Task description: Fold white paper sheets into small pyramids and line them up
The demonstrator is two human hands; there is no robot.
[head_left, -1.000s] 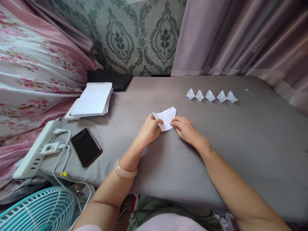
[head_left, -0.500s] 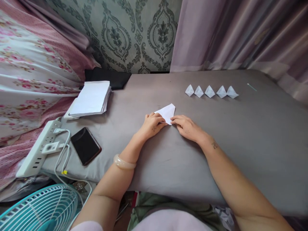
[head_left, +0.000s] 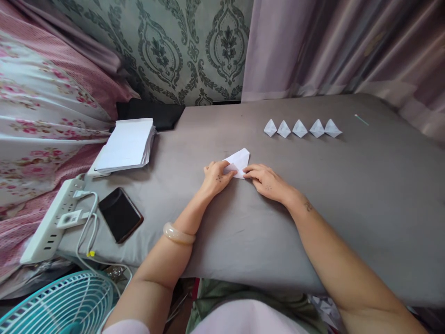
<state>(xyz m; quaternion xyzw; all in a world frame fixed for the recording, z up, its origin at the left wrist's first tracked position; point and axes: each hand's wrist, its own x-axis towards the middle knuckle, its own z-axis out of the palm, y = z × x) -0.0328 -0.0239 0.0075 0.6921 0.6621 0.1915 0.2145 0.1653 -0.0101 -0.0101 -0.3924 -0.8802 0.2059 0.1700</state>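
A folded sheet of white paper (head_left: 241, 159) lies on the grey cloth-covered table between my hands. My left hand (head_left: 218, 177) grips its left side, thumb on top along the near edge and the other fingers partly hidden behind the paper. With its fingertips, my right hand (head_left: 267, 182) pinches or presses the paper's near right corner. Beyond and to the right, several small folded white paper shapes (head_left: 299, 129) stand in a row.
A stack of white paper (head_left: 125, 144) lies at the left, before a black folded item (head_left: 153, 115). Nearer are a phone (head_left: 120, 215), a white power strip (head_left: 52, 222) with cables, and a teal fan (head_left: 62, 304). A thin stick (head_left: 361, 119) lies far right.
My left thumb has shifted and a flap now lies folded over the paper's near left part. My right fingers stay at the corner. The whole view has shifted slightly.
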